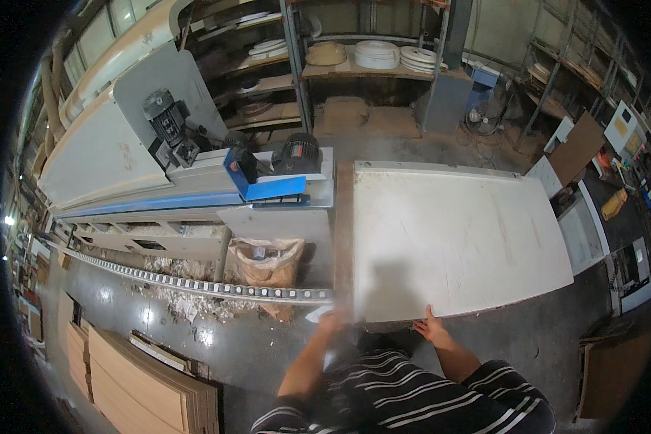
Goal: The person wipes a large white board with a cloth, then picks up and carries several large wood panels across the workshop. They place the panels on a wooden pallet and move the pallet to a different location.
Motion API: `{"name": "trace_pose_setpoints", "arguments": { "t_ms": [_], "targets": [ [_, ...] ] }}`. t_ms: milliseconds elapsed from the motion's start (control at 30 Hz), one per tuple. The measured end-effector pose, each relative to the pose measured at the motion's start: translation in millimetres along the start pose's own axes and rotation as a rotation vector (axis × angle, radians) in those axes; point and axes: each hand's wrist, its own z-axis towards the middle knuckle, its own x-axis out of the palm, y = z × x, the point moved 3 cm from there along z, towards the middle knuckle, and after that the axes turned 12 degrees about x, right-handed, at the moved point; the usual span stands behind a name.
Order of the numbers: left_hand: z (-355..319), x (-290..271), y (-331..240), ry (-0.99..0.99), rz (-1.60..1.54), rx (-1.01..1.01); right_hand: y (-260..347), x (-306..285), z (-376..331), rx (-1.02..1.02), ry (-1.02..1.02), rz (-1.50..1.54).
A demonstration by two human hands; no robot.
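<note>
A large white board-topped table point(459, 242) stretches in front of me and to the right, with faint scuffs and my shadow on its surface. My right hand point(432, 329) is at its near edge, thumb raised against the top and fingers spread along the rim. Blurred, my left hand point(330, 321) is near the left front corner, by the end of a brown strip point(344, 239) along the table's side. A small white piece point(316, 313) shows beside that hand; whether I hold it is unclear.
On the left stands a long machine with motors point(298, 153), a blue guard point(275, 189) and a chain-like rail point(217, 288). Beneath it are a sack of scraps point(267, 264) and floor shavings. Wood panels point(141, 383) are stacked lower left; shelves point(372, 71) with coiled edging stand behind.
</note>
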Motion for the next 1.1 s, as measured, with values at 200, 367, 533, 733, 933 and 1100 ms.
{"name": "trace_pose_setpoints", "arguments": {
  "t_ms": [200,367,533,733,933,1100],
  "targets": [
    [3.2,2.7,-4.7,-0.046,0.091,0.069,3.0,-7.4,11.9,0.039,-0.038,-0.008],
    [5.3,-3.3,-8.1,-0.022,0.394,0.177,1.1,-6.1,11.4,0.039,-0.050,0.010],
    [19.6,-4.6,15.1,0.024,0.223,0.209,-2.3,-5.8,8.8,0.035,0.065,-0.050],
    [12.7,-13.3,28.5,0.006,0.245,0.211,-9.0,-14.1,-2.6,0.053,0.020,-0.150],
    [-37.7,-11.6,37.0,0.058,0.049,0.161,-27.8,-38.9,-7.7,0.040,0.044,-0.189],
    [-42.7,-15.9,50.5,0.046,0.144,0.094,-31.5,-48.8,-11.7,0.062,0.071,-0.296]
  ]
}}
